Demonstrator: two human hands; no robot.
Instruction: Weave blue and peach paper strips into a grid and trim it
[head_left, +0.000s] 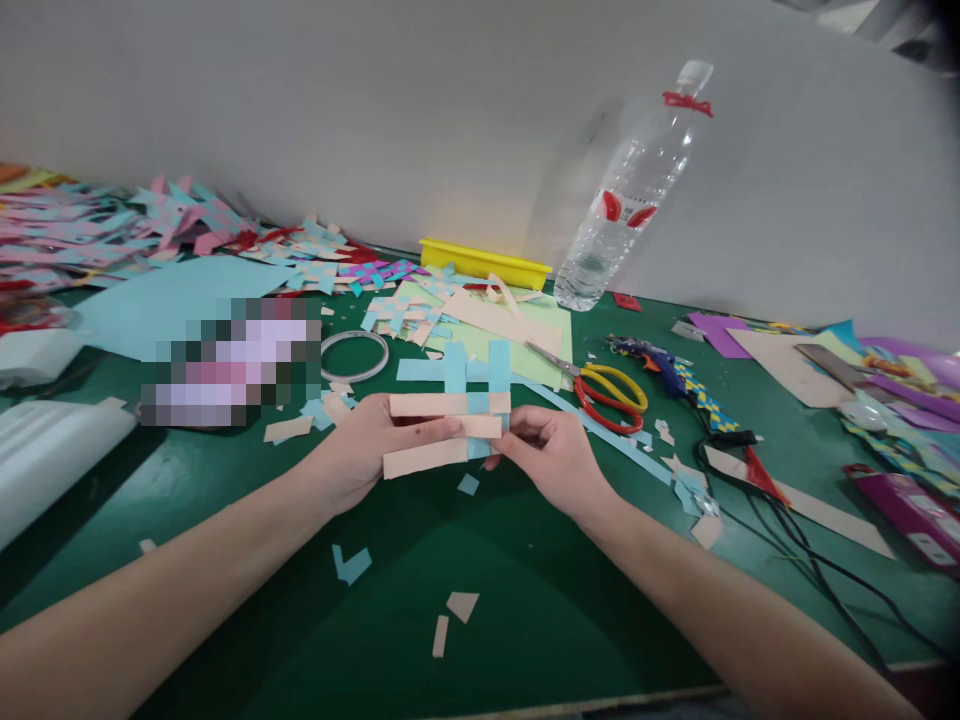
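Between my hands, above the table, is a small weave of paper strips [478,402], with several cream strips crossing light-blue ones. My left hand [373,440] grips its left side, the thumb lying along the middle cream strip. At the right edge, my right hand [551,452] pinches the weave between thumb and fingers. The fingers behind the paper are partly hidden. Just beyond the weave lies a loose blue strip [420,370]. Scissors [611,393] with yellow and red handles rest to the right, blades partly apart.
A water bottle [637,190] leans against the grey wall near a yellow tray [484,265]. A tape ring [355,357] lies left of centre. Woven paper pieces [112,225] pile at the far left. Black cables [795,540] run along the right. Paper scraps [463,606] dot the green table [315,620].
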